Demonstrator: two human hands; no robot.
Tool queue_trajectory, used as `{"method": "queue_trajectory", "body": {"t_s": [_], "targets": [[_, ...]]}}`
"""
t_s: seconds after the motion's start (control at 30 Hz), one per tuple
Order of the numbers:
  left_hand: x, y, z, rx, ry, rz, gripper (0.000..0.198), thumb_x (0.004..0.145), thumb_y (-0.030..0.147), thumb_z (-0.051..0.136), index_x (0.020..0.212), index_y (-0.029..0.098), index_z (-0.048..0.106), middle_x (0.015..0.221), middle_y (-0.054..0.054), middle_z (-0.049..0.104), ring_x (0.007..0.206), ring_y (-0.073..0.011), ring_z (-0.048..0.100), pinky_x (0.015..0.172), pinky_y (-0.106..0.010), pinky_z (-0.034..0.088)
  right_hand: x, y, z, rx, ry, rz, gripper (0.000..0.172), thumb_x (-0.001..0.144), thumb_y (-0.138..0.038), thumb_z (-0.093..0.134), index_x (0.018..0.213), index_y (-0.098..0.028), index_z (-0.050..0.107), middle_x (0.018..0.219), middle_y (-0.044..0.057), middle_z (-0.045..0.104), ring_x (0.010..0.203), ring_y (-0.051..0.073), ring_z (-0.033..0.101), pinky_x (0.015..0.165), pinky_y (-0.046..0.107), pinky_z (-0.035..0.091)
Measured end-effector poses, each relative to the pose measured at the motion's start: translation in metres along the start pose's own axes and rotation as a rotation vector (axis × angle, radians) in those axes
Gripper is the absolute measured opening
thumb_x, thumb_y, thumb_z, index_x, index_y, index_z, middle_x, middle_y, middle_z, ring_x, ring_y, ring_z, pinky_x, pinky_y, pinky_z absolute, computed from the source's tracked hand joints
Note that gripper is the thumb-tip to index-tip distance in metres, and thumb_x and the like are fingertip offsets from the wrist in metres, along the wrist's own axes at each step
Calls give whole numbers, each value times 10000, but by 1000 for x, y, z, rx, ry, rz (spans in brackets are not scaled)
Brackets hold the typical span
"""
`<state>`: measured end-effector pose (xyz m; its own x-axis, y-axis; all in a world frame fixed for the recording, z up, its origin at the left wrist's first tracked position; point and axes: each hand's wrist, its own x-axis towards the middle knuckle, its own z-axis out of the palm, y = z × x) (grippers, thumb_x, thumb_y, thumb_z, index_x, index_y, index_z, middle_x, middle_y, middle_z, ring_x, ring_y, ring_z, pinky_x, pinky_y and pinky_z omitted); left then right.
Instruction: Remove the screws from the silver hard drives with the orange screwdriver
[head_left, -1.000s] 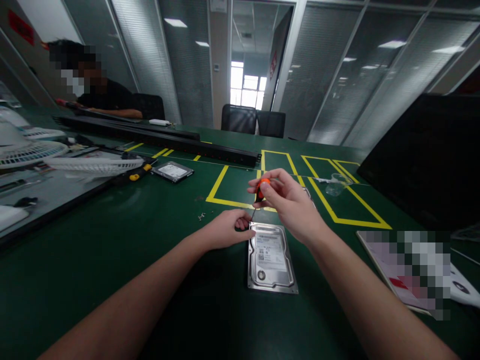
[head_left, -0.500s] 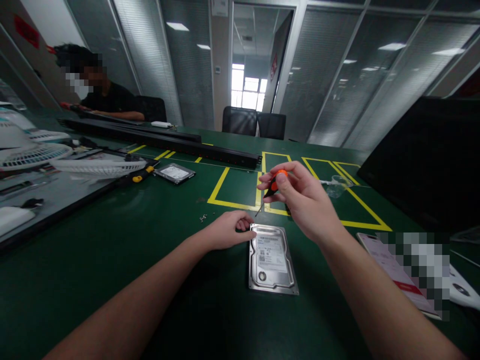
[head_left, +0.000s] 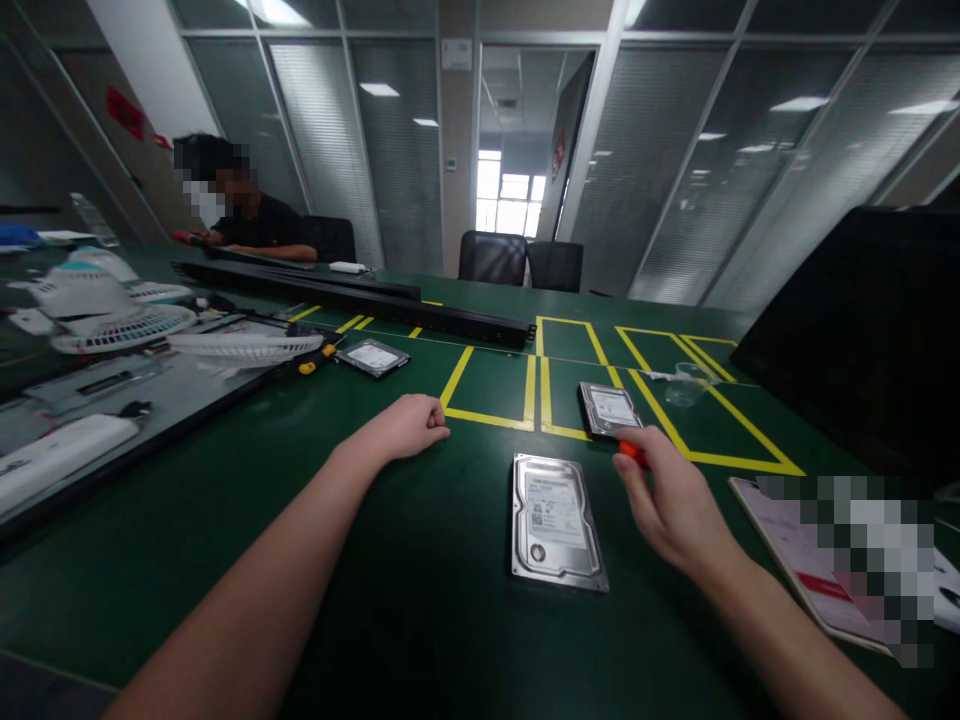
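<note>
A silver hard drive (head_left: pixel 557 520) lies label-up on the green table in front of me. My right hand (head_left: pixel 671 500) rests just right of it, fingers closed round an orange-handled screwdriver (head_left: pixel 631 452) held low over the table. My left hand (head_left: pixel 409 425) lies well to the left of the drive in a loose fist; what it holds, if anything, is hidden. A smaller hard drive (head_left: pixel 609 409) sits on the yellow floor-tape lines just beyond my right hand.
A third drive (head_left: pixel 373 357) and a yellow-handled screwdriver (head_left: pixel 316 360) lie at the left, near white fan parts (head_left: pixel 112 320). A long black strip (head_left: pixel 375 300) crosses the table. A clear cup (head_left: pixel 686 383), a black monitor (head_left: pixel 862 340) and papers (head_left: pixel 787 560) are at right. A person (head_left: pixel 247 220) sits far left.
My right hand came down from above the drive to the table at its right, still holding the screwdriver. My left hand drew away from the drive's corner to the left.
</note>
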<state>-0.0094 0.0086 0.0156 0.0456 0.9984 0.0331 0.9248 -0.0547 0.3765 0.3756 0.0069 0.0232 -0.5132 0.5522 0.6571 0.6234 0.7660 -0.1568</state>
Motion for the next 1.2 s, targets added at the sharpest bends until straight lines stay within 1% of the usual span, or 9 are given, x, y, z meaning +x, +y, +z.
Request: {"method": "queue_trajectory", "body": {"t_s": [0.13,0.3,0.43,0.57,0.67,0.8,0.93,1.1,1.2], "targets": [[4,0,13,-9,-22,-9,143,862,339,680,858,206,734,873,-54,732,764,-208,656,667,-294,441,-4,-1,2,-3,0,41,189,1070,-289,484,1192,-179,576,995,101,663,860,236,674,752,353,522],[3,7,14,-38,-2,20,149,890,285,609,865,185,716,879,-73,721,773,-212,645,685,-299,446,0,-12,0,41,-3,53,145,1034,-311,571,1105,-187,594,971,95,671,847,232,673,745,353,524],[-9,46,15,-189,32,193,222,976,373,564,1003,195,694,955,-55,698,838,-200,621,733,-296,453,-1,-22,3,104,-54,41,108,1013,-286,602,962,-199,639,873,71,662,751,206,644,663,337,501],[-25,99,29,-521,-51,371,197,998,365,571,990,193,669,861,-12,636,753,-161,563,668,-269,429,-3,-35,8,244,-113,-27,159,1018,-212,578,1127,-222,693,1010,97,721,882,223,700,743,346,550],[-31,120,44,-731,-115,414,183,993,354,596,1002,182,659,873,-12,632,778,-154,579,692,-265,457,-5,-41,14,297,-105,-62,273,1005,-161,582,1238,-254,689,1103,100,746,979,236,722,814,366,574],[-28,123,59,-983,-137,381,178,965,340,648,992,166,669,929,-35,681,872,-172,647,780,-288,511,-8,-41,20,283,-76,-52,305,987,-141,600,1246,-258,711,1087,99,769,977,248,737,819,384,587],[-26,124,65,-1100,-137,301,176,918,316,712,939,141,714,896,-46,722,852,-172,668,792,-296,529,-11,-39,22,255,-59,-55,348,953,-90,594,1235,-246,724,1088,103,788,978,259,751,820,390,595],[-27,128,63,-1106,-153,260,214,920,343,707,959,140,765,938,-75,777,885,-196,704,819,-323,550,-9,-37,20,206,-63,-68,278,978,-143,589,1212,-233,708,1067,103,796,946,259,762,808,387,586],[-25,125,57,-1014,-58,260,230,932,359,684,957,148,771,918,-72,777,854,-195,701,785,-321,546,-6,-25,19,161,-77,1,173,985,-178,588,1107,-210,706,1000,102,785,891,249,749,781,367,571]]}}
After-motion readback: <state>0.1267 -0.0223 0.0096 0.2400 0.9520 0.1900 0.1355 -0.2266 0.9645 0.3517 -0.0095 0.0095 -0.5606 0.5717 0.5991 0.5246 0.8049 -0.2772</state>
